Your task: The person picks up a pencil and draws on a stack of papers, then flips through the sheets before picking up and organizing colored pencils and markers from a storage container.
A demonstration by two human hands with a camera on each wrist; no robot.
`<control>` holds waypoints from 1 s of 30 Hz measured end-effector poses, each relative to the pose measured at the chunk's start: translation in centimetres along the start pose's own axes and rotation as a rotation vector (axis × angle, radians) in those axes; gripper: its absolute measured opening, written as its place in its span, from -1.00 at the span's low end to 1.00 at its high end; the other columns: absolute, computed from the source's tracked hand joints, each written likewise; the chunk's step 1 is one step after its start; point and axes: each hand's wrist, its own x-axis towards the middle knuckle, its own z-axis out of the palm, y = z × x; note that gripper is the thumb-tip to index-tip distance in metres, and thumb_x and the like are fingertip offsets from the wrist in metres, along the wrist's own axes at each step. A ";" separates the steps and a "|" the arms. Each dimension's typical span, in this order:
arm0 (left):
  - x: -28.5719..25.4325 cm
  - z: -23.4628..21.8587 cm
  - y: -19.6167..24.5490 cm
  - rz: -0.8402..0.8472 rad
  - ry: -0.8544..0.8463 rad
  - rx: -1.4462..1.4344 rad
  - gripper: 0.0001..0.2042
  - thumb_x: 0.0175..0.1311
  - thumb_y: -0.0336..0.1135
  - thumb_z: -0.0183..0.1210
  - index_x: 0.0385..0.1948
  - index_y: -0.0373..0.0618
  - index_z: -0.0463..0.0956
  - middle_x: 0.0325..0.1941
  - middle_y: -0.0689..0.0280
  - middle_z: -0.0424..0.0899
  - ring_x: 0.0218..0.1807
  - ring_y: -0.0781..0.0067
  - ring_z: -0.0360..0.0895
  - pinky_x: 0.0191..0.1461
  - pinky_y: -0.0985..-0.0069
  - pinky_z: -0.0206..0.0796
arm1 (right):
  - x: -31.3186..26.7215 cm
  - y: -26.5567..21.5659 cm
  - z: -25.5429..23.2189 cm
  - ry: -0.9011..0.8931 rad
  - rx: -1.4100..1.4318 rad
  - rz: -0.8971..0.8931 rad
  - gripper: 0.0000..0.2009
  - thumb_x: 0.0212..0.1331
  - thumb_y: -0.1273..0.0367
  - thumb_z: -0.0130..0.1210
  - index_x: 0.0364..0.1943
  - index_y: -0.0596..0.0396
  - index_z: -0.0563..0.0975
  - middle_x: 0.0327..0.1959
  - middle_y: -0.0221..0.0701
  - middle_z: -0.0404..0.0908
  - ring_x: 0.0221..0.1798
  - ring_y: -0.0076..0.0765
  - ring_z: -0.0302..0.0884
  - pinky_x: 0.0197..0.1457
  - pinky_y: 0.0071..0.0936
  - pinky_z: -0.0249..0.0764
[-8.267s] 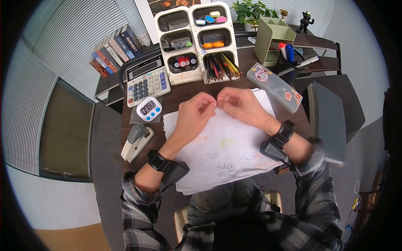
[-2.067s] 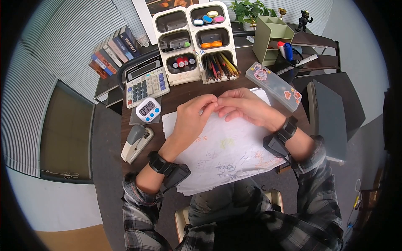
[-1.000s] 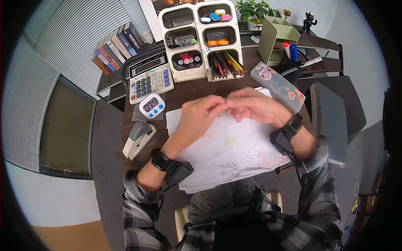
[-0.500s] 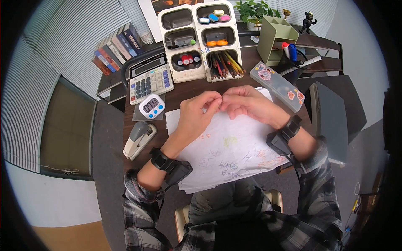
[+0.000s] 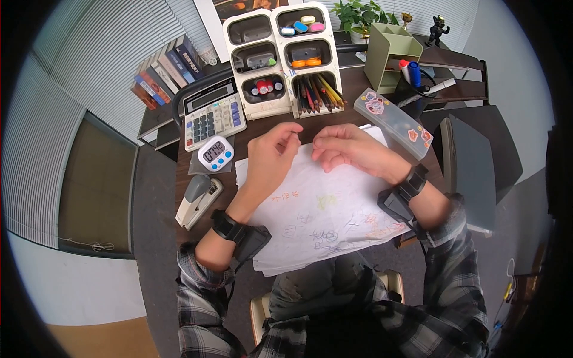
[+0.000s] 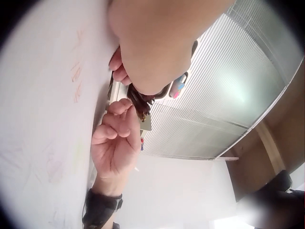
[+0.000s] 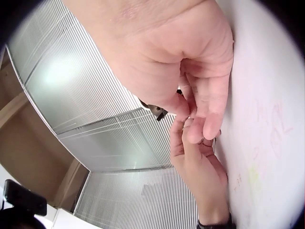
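Note:
My left hand (image 5: 271, 156) is raised over the white paper (image 5: 298, 209), its fingers curled and its index finger bent toward the right hand. What it may hold is hidden in the head view, and I cannot tell whether it pinches anything. Just across a small gap, my right hand (image 5: 356, 152) brings thumb and index fingertips together, the other fingers bent. A tiny thin piece (image 7: 190, 118), like a bit of wire or thread, shows at those right fingertips in the right wrist view. The paper lies stacked and bears coloured scribbles.
Behind the hands stands a white organizer (image 5: 262, 112) with pencils and erasers. To the left are a calculator (image 5: 212, 119), a timer (image 5: 215, 154) and a stapler (image 5: 200, 201). On the right lie a stickered pencil case (image 5: 394, 124), a green holder (image 5: 391, 53) and a pen cup (image 5: 415, 98).
The fingertips, touching half a second ago, are now apart; the left hand has drawn back leftward and curled its fingers more. The timer has counted down.

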 end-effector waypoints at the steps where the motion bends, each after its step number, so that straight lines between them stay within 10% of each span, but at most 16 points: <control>1: 0.2 -0.2 -0.1 0.001 -0.001 0.001 -0.85 0.34 -0.47 0.18 -0.13 -0.29 0.60 -0.34 0.22 0.74 -0.35 0.55 0.68 -0.24 0.60 0.52 | 0.0 0.0 0.0 0.000 -0.006 -0.003 -0.78 0.37 0.32 0.13 -0.16 0.26 0.56 -0.27 -0.29 0.67 -0.31 -0.46 0.66 -0.13 -0.50 0.66; 16: 1.3 -1.9 -2.5 0.008 0.133 0.342 -0.89 0.23 -0.48 0.22 -0.25 -0.25 0.65 -0.36 0.10 0.73 -0.37 0.27 0.68 -0.22 0.41 0.49 | 0.3 0.2 -0.5 0.323 -0.174 -0.210 -0.79 0.40 0.41 0.04 -0.08 0.33 0.51 -0.24 -0.25 0.64 -0.38 -0.48 0.65 -0.25 -0.54 0.64; 30: 1.3 -2.6 -3.2 0.002 0.107 0.399 -0.86 0.22 -0.44 0.26 -0.22 -0.23 0.67 -0.41 0.14 0.72 -0.43 0.36 0.61 -0.26 0.43 0.46 | 0.6 1.0 -1.1 0.258 -0.262 -0.192 -0.80 0.41 0.33 0.08 -0.15 0.21 0.52 -0.26 -0.36 0.65 -0.40 -0.57 0.59 -0.28 -0.61 0.56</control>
